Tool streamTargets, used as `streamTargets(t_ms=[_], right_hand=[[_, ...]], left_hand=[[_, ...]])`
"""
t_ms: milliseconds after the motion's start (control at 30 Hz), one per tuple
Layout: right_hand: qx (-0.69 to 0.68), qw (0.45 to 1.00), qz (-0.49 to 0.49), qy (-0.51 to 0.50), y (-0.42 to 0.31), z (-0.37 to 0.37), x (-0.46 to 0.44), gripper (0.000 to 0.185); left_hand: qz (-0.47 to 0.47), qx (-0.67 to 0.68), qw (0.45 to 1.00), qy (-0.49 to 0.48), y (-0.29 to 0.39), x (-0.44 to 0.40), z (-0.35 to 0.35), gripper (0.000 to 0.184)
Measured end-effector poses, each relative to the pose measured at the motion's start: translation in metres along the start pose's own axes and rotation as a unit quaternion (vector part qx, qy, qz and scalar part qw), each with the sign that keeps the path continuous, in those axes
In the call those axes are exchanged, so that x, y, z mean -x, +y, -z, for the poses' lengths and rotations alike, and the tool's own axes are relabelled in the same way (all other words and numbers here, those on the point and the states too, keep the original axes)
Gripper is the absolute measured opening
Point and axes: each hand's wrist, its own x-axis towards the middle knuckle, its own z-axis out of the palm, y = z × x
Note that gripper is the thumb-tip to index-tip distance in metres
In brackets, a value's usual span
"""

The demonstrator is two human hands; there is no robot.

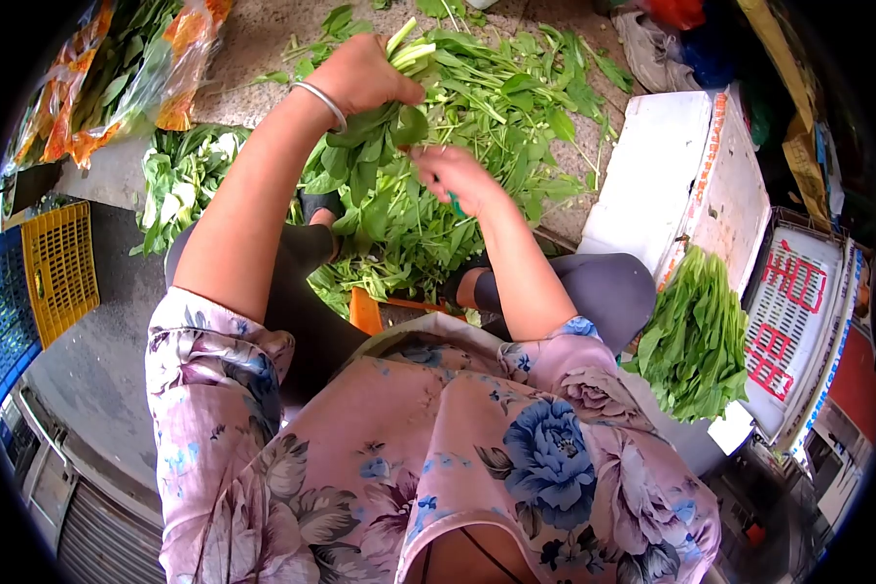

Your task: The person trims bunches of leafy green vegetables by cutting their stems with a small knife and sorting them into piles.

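My left hand (365,75), with a silver bangle at its wrist, grips a bunch of leafy greens (360,161). Pale cut stems stick out above the fist and the leaves hang down below it. Close to the right of those leaves is my right hand (451,177), its fingers curled round a small tool with a green part (456,204); most of the tool is hidden in the hand. Under and beyond both hands lies a large heap of loose greens (516,97) on the ground.
A white foam box (647,170) stands at the right, with a bundle of greens (693,341) nearer me. Paler greens (180,185) lie at the left, below plastic bags of leaves (117,78). Yellow (60,268) and blue crates (8,311) are far left.
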Motion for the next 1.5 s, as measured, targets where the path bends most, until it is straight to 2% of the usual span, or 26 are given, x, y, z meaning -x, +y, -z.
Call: streamTargets(t_ms=[33,67,100,167,200,233,300,333,400,467,533,567,600,667,767,800,867,933,1033,1067,1133,1300,1367,1400,1467,1500], right_hand=[[0.193,0.977,-0.091,-0.009,0.006,0.001,0.002,0.028],[0.375,0.909,-0.181,-0.018,0.013,0.001,0.003,0.034],[0.361,0.915,-0.182,-0.005,0.016,0.005,0.003,0.052],[0.344,0.918,-0.054,0.189,0.009,0.017,-0.003,0.054],[0.314,0.907,0.014,0.280,0.014,0.040,-0.019,0.047],[0.322,0.875,0.035,0.360,0.007,0.055,-0.025,0.035],[0.434,0.735,0.116,0.507,0.017,0.104,-0.060,0.025],[0.434,0.736,0.118,0.506,0.012,0.105,-0.059,0.025],[0.520,0.726,0.038,0.449,0.001,0.104,-0.058,0.020],[0.534,0.737,0.014,0.414,-0.007,0.102,-0.052,0.022],[0.474,0.766,0.070,0.428,-0.006,0.101,-0.051,0.022],[0.419,0.811,0.112,0.393,-0.004,0.100,-0.052,0.024],[0.418,0.811,0.110,0.394,-0.006,0.091,-0.047,0.024],[0.295,0.896,0.176,0.282,-0.019,0.052,-0.023,0.023],[0.167,0.943,0.219,0.186,-0.032,0.008,0.007,0.020],[0.167,0.942,0.221,0.189,-0.037,0.000,0.014,0.020],[-0.035,0.972,0.187,0.140,-0.040,-0.007,0.023,0.021],[-0.020,0.967,0.198,0.160,-0.037,-0.012,0.024,0.027],[-0.045,0.977,0.195,0.078,-0.036,-0.020,0.036,0.039],[-0.106,0.975,0.187,0.050,-0.035,-0.022,0.037,0.033],[-0.136,0.973,0.183,0.031,-0.028,-0.022,0.034,0.026],[-0.136,0.975,0.172,0.048,-0.014,-0.016,0.023,0.019],[-0.182,0.980,0.076,0.033,-0.006,-0.002,0.013,0.024],[-0.179,0.981,0.075,0.031,0.000,0.007,0.006,0.024],[0.110,0.977,-0.014,0.180,0.006,0.026,-0.011,0.030],[0.169,0.953,-0.044,0.248,-0.002,0.028,-0.019,0.041]], left_hand=[[0.000,-0.030,0.999,0.024,0.004,0.001,0.003,0.045],[0.004,-0.029,0.999,0.025,0.001,-0.001,0.004,0.045],[-0.008,-0.031,0.998,0.059,-0.002,-0.003,0.005,0.045],[-0.006,-0.080,0.993,0.088,-0.008,-0.006,0.008,0.046],[-0.005,-0.081,0.993,0.087,-0.004,-0.004,0.010,0.046],[-0.001,-0.107,0.990,0.093,0.001,0.000,0.012,0.047],[0.013,-0.145,0.986,0.087,0.008,0.001,0.014,0.046],[0.013,-0.145,0.985,0.089,0.011,0.002,0.015,0.046],[0.003,-0.148,0.985,0.091,0.015,0.005,0.014,0.044],[0.000,-0.194,0.975,0.111,0.019,0.005,0.012,0.041],[0.016,-0.215,0.973,0.086,0.023,0.007,0.013,0.040],[0.009,-0.230,0.968,0.100,0.021,0.007,0.010,0.038],[0.009,-0.231,0.968,0.098,0.020,0.008,0.008,0.038],[-0.058,-0.285,0.956,0.020,0.021,0.009,0.002,0.039],[-0.100,-0.261,0.960,-0.025,0.019,0.011,-0.015,0.039],[-0.126,-0.232,0.964,-0.034,0.018,0.012,-0.019,0.038],[-0.144,-0.205,0.967,-0.054,0.014,0.009,-0.025,0.040],[-0.128,-0.165,0.976,-0.054,0.014,0.009,-0.027,0.041],[-0.086,-0.112,0.987,-0.072,0.016,0.010,-0.024,0.037],[-0.056,-0.059,0.992,-0.094,0.016,0.011,-0.023,0.035],[-0.087,-0.047,0.992,-0.082,0.001,0.006,-0.024,0.041],[-0.082,-0.022,0.992,-0.097,-0.005,0.005,-0.022,0.038],[-0.071,-0.044,0.992,-0.092,-0.002,0.006,-0.018,0.038],[-0.062,-0.037,0.994,-0.079,0.000,0.006,-0.016,0.040],[-0.052,-0.030,0.997,-0.057,0.006,0.002,-0.008,0.042],[-0.046,-0.051,0.997,-0.030,0.009,0.001,-0.006,0.044]])
